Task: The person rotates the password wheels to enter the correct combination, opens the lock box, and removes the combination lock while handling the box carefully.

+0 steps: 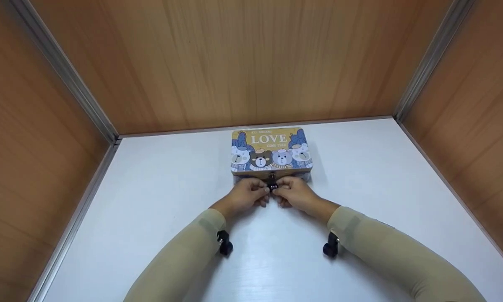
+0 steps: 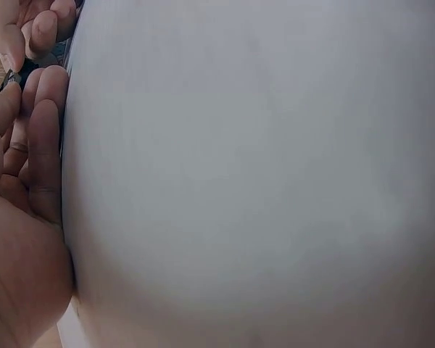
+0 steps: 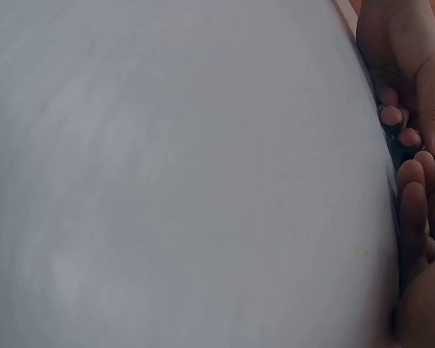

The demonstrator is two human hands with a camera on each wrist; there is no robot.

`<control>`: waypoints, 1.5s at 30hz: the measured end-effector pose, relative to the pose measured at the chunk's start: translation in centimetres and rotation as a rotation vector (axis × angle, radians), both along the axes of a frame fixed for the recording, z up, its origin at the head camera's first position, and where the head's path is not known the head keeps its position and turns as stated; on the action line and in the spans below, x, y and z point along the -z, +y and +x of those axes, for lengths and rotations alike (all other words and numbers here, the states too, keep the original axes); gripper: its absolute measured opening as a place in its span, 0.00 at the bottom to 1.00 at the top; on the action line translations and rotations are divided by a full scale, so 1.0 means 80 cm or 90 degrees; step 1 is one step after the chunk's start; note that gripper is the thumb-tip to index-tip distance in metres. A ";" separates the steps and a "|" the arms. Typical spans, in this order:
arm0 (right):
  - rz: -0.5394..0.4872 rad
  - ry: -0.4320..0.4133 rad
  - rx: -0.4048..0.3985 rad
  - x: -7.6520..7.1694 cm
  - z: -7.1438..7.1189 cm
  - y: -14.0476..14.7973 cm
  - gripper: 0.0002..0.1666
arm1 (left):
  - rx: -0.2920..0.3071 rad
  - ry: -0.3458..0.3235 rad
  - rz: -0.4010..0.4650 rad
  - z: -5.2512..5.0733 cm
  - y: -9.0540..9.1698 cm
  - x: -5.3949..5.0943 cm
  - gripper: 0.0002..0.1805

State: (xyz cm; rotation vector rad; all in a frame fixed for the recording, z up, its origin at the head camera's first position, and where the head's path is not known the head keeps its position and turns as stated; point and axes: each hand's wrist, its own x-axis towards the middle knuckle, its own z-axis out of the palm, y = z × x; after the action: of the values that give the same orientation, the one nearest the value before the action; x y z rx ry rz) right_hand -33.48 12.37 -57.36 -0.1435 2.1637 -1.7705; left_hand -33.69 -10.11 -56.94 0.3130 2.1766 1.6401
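Firstly, head view, box: tin box (image 1: 272,149) lettered LOVE, lid down, resting on the white table (image 1: 171,188) near the back wooden panel (image 1: 255,63).
Head view, lock: small black lock (image 1: 272,186) at the middle of the box's front side.
Head view, grip: left hand (image 1: 246,193) and right hand (image 1: 296,193) pinch the lock from opposite sides.
Left wrist view, grip: left thumb and fingers (image 2: 43,145) close on the dark lock, right hand just beyond.
Right wrist view, grip: both hands meet at the picture's edge; the lock is mostly hidden.
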 end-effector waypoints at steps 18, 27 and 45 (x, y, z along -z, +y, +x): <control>-0.012 -0.002 0.006 -0.001 -0.001 0.003 0.14 | -0.009 -0.012 0.019 0.000 0.000 0.000 0.07; -0.023 0.004 0.013 0.001 0.000 0.002 0.13 | -0.010 -0.015 0.011 0.000 -0.001 -0.001 0.08; 0.013 0.014 0.023 -0.001 0.001 -0.003 0.07 | -0.011 -0.004 0.033 -0.001 0.003 0.005 0.07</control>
State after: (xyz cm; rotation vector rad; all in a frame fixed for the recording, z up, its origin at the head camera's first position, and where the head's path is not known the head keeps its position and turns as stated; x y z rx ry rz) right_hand -33.38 12.10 -57.26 -0.1192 2.2127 -1.7732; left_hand -33.76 -9.86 -57.35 0.3047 2.1411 1.7063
